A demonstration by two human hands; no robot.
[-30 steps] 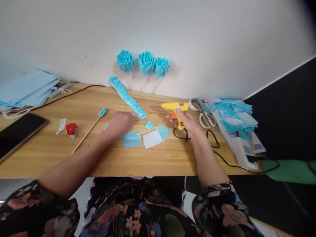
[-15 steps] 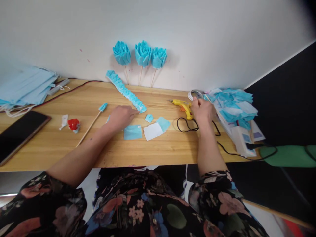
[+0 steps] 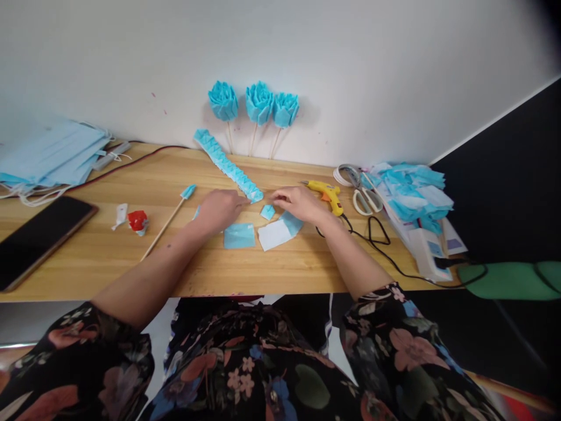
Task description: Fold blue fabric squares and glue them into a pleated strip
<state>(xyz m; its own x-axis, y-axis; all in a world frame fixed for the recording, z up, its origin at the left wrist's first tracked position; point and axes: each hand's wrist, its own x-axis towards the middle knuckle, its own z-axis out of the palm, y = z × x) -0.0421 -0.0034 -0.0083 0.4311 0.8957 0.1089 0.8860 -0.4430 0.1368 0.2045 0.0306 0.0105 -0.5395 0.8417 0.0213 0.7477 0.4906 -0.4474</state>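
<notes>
A long folded blue paper strip (image 3: 225, 165) runs diagonally across the wooden table (image 3: 131, 257) toward the wall. My left hand (image 3: 219, 207) rests at the strip's near end, its fingertips pressed on it. My right hand (image 3: 298, 202) lies palm down just right of that end, fingers stretched toward it, above a small blue folded piece (image 3: 267, 211). Flat blue and white paper squares (image 3: 256, 235) lie in front of both hands. The yellow glue gun (image 3: 326, 192) lies on the table right of my right hand.
Three blue paper flowers on sticks (image 3: 256, 105) lean on the wall. A wooden skewer with a blue tip (image 3: 169, 219), a red cap (image 3: 137, 220) and a phone (image 3: 39, 237) lie left. Scissors (image 3: 366, 199), tape and a heap of blue scraps (image 3: 412, 193) sit right. Blue masks (image 3: 48, 158) are stacked far left.
My right hand set the glue gun down on the table, reached briefly toward the scissors, then came back left to the strip's end. My left hand stayed in place.
</notes>
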